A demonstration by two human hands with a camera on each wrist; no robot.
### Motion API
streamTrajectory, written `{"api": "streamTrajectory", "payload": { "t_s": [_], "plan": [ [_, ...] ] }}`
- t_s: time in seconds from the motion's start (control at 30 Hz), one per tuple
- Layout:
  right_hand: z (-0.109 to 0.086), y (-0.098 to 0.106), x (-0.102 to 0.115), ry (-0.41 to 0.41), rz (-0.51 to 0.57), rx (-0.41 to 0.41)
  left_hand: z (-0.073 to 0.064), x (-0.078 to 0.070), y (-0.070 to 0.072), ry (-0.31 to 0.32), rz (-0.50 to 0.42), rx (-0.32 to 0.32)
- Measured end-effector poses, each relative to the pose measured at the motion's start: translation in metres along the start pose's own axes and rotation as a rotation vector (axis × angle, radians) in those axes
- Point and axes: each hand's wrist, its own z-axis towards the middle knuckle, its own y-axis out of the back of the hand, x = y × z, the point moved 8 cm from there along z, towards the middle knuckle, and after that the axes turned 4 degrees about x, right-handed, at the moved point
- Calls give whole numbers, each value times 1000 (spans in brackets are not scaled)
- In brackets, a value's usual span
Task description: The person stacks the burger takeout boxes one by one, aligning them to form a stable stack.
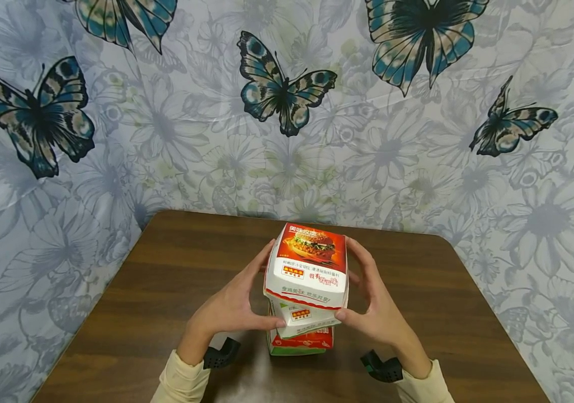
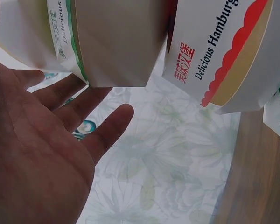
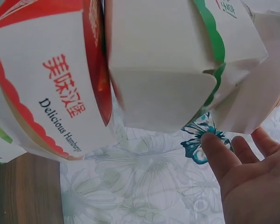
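In the head view two hamburger boxes stand one above the other near the table's middle. The upper hamburger box [image 1: 312,280] has a burger picture on a red panel, white sides and a red wavy edge; it sits tilted and slightly askew over the lower hamburger box [image 1: 302,341], red above and green at its base. My left hand [image 1: 231,305] grips the upper box from the left, thumb at its front lower corner. From the right, my right hand [image 1: 375,305] holds the same box, thumb in front. The wrist views show the upper box's plain underside [image 2: 116,46] right beside the lower box's lid [image 3: 42,88].
The brown wooden table [image 1: 166,268] has rounded far corners. Behind it hangs a pale floral cloth [image 1: 191,168] printed with large butterflies. A black band [image 1: 221,354] is on the left wrist, and another black band [image 1: 381,366] on the right.
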Motion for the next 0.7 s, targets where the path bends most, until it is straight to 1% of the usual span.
{"api": "streamTrajectory", "payload": {
  "t_s": [0.13, 0.37, 0.53, 0.7],
  "plan": [
    [0, -2, 1, 18, 0, 14, -1, 2, 1, 12, 6, -4],
    [0, -4, 3, 19, -7, 30, -2, 0, 2, -9, 9, -6],
    [-1, -5, 5, 34, 0, 41, -5, 0, 5, 4, 23, -25],
    [-3, -4, 6, 54, -9, 35, -8, 1, 10, 2, 31, -38]
  ]
}}
